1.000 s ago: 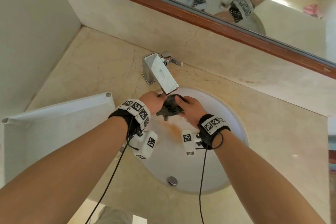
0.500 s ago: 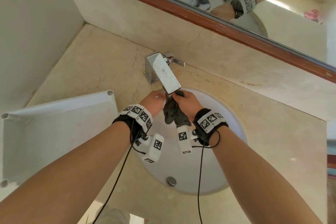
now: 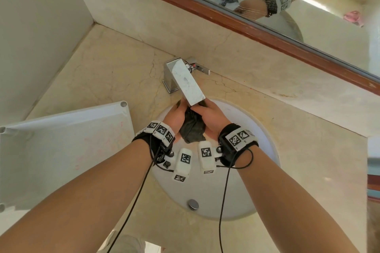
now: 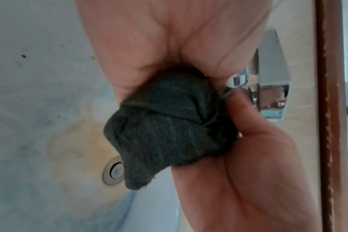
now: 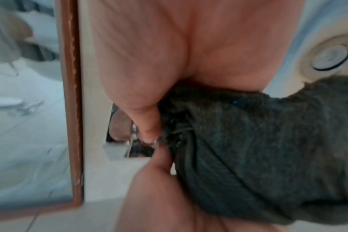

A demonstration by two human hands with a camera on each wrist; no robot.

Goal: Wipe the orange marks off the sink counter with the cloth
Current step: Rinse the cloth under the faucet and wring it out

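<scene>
Two bare forearms reach from the near edge over a round white basin point(image 3: 257, 170), each wrist strapped with a black band, coded white tags and a small white camera pod trailing a black cable. Near the basin's front wall sits a metal drain plug point(image 3: 193, 204). Above the bowl's far half, the left hand point(image 3: 174, 114) and right hand point(image 3: 211, 116) meet, both curled round a bunched dark grey cloth point(image 3: 192, 129) held between them in the air, clear of the basin and directly under the spout of a square chrome tap point(image 3: 185, 82). The left wrist view shows the left palm and a thumb closed on the wad, with one corner hanging loose; the right wrist view shows a thumb pressed into the cloth's folds. A faint orange-brown stain point(image 4: 79, 141) tints the bowl around a second metal fitting there. To the left, a white panel point(image 3: 61, 150) with pale pink smears lies on the beige marble counter point(image 3: 308, 160). Small orange flecks point(image 3: 249, 88) dot the counter's far edge to the right of the tap. Beyond, a brown-framed mirror point(image 3: 308, 16) reflects the hands.
</scene>
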